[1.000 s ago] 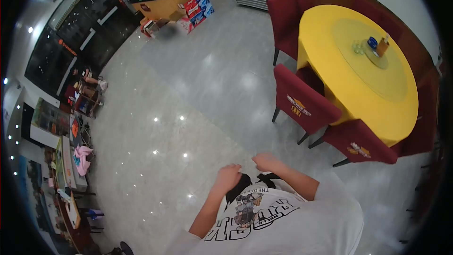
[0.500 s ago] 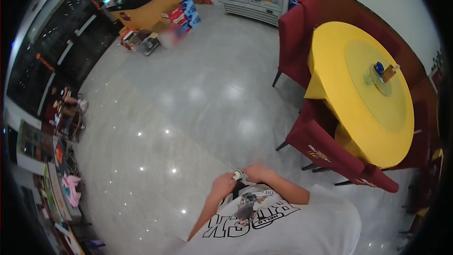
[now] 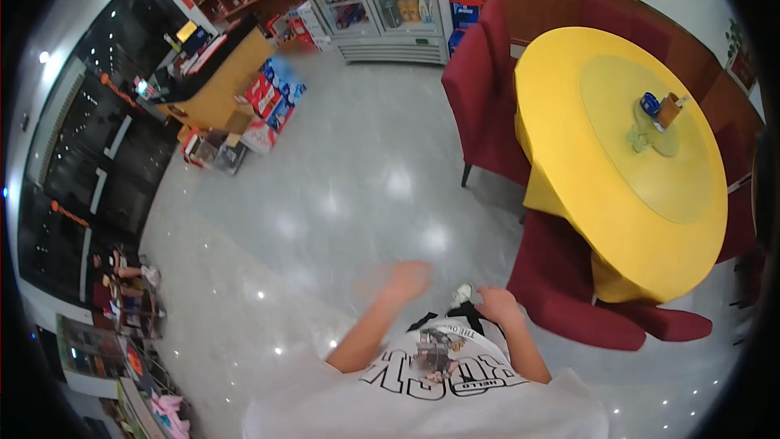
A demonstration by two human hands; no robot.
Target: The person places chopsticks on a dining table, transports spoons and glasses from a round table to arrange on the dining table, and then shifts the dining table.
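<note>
The left hand (image 3: 406, 278), half a second ago meeting the right at the chest, has swung out toward 11 o'clock and is motion-blurred; whether its fingers are clenched I cannot tell. The right hand (image 3: 497, 306) stays close, fingers pinching a small pale object (image 3: 464, 293). The yellow desk (image 3: 569, 179) now sits at 2 o'clock.

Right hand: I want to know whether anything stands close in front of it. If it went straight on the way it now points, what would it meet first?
The right hand, holding a small pale object, points up the picture. Most likely only bare floor lies ahead, with the red chair just to its side; depth is unclear.
</note>
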